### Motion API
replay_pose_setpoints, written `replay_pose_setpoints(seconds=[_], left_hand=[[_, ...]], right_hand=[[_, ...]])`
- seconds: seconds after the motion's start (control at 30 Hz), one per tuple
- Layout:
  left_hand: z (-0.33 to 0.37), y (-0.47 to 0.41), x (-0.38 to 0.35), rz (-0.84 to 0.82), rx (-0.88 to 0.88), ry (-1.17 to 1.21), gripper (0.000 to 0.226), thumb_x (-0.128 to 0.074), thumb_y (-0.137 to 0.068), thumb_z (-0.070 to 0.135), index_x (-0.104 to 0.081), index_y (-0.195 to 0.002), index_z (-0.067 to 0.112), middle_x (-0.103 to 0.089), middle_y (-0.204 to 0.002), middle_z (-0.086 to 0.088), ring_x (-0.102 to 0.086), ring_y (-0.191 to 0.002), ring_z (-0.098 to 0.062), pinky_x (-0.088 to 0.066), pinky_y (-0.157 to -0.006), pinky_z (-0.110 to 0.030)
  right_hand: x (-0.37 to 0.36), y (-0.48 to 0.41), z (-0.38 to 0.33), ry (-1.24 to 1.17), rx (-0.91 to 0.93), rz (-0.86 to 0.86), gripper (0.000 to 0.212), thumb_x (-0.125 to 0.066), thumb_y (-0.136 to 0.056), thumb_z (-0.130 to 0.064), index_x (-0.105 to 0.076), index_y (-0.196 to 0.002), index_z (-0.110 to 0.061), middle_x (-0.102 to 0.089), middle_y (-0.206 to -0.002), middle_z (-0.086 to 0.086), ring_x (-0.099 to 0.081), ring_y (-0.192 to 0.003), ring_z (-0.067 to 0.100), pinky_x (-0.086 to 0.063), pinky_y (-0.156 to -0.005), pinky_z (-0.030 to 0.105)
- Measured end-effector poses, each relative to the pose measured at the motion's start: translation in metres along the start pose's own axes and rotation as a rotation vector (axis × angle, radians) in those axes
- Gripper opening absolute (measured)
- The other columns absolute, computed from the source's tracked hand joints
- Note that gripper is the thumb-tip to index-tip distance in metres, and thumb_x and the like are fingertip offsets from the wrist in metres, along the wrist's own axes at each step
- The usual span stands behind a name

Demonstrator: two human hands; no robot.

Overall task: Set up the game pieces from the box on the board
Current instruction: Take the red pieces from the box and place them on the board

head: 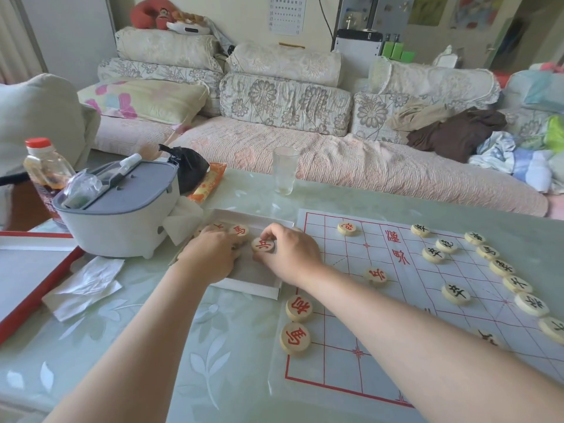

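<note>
A shallow white box (248, 287) lies on the table left of the paper board (396, 315) with red grid lines. Both hands are inside the box. My right hand (290, 254) pinches a round wooden piece with a red character (263, 245). My left hand (210, 254) rests over other pieces in the box; one red-marked piece (239, 231) shows beyond its fingers. Two red pieces (298, 307) (294, 337) stand at the board's near left edge, two more (347, 228) (375, 275) farther in. Several black-marked pieces (500, 267) line the right side.
A grey-lidded white container (122, 209) stands left of the box, with a red-capped bottle (45, 169) behind it. Crumpled tissue (85, 285) and a red-edged lid (30, 270) lie at the left. An empty glass (285, 170) stands at the table's far edge before a sofa.
</note>
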State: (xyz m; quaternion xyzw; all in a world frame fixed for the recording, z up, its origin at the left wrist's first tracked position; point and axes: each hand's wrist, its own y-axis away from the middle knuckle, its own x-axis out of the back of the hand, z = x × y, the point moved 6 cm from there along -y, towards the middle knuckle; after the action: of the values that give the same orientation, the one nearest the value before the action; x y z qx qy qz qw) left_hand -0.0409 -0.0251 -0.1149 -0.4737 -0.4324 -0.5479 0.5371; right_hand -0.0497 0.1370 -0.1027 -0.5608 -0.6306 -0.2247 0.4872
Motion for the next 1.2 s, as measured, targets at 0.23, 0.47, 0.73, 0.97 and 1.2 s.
replay_pose_setpoints(seconds=[0.23, 0.47, 0.73, 0.97, 1.2], left_hand=[[0.003, -0.009, -0.004, -0.018, 0.103, -0.073, 0.016, -0.041, -0.092, 0.030, -0.054, -0.100, 0.031, -0.060, -0.101, -0.002, -0.055, -0.090, -0.024, -0.051, -0.080, -0.040], [0.030, -0.015, 0.009, 0.136, 0.088, -0.044, 0.017, -0.049, -0.093, 0.027, -0.049, -0.106, 0.017, -0.060, -0.104, -0.008, -0.058, -0.093, -0.031, -0.042, -0.068, -0.036], [0.089, -0.018, 0.014, 0.087, 0.131, 0.751, 0.041, -0.066, -0.081, 0.038, -0.053, -0.116, 0.022, -0.065, -0.100, 0.004, -0.065, -0.084, -0.018, -0.055, -0.072, -0.033], [0.135, -0.017, 0.002, -0.060, 0.108, 1.087, 0.032, -0.078, -0.075, 0.023, -0.068, -0.105, 0.019, -0.071, -0.092, 0.000, -0.066, -0.071, -0.011, -0.052, -0.060, -0.019], [0.179, -0.001, 0.000, -0.074, -0.050, 0.983, 0.038, -0.082, -0.073, 0.021, -0.064, -0.107, 0.026, -0.069, -0.097, 0.010, -0.063, -0.078, -0.007, -0.049, -0.059, -0.017]], right_hand=[[0.021, 0.004, 0.017, -0.017, 0.034, 0.054, 0.035, -0.070, -0.082, -0.051, -0.058, -0.107, -0.030, -0.067, -0.106, -0.008, -0.060, -0.101, 0.018, -0.038, -0.073, 0.027], [0.066, 0.002, 0.105, 0.086, -0.222, 0.100, 0.035, -0.063, -0.088, -0.051, -0.055, -0.111, -0.025, -0.067, -0.111, -0.008, -0.063, -0.102, 0.019, -0.041, -0.073, 0.028], [0.085, 0.012, 0.185, 0.166, -0.450, 0.089, 0.026, -0.060, -0.088, -0.045, -0.053, -0.101, -0.024, -0.066, -0.106, -0.002, -0.059, -0.096, 0.025, -0.041, -0.071, 0.032], [0.082, 0.011, 0.190, 0.233, -0.430, 0.038, 0.029, -0.049, -0.093, -0.051, -0.060, -0.098, -0.025, -0.057, -0.114, 0.000, -0.059, -0.104, 0.026, -0.042, -0.076, 0.033], [0.100, 0.026, 0.160, -0.158, -0.332, 0.070, 0.030, -0.044, -0.100, -0.042, -0.066, -0.096, -0.021, -0.062, -0.086, -0.008, -0.059, -0.078, 0.018, -0.043, -0.071, 0.032]])
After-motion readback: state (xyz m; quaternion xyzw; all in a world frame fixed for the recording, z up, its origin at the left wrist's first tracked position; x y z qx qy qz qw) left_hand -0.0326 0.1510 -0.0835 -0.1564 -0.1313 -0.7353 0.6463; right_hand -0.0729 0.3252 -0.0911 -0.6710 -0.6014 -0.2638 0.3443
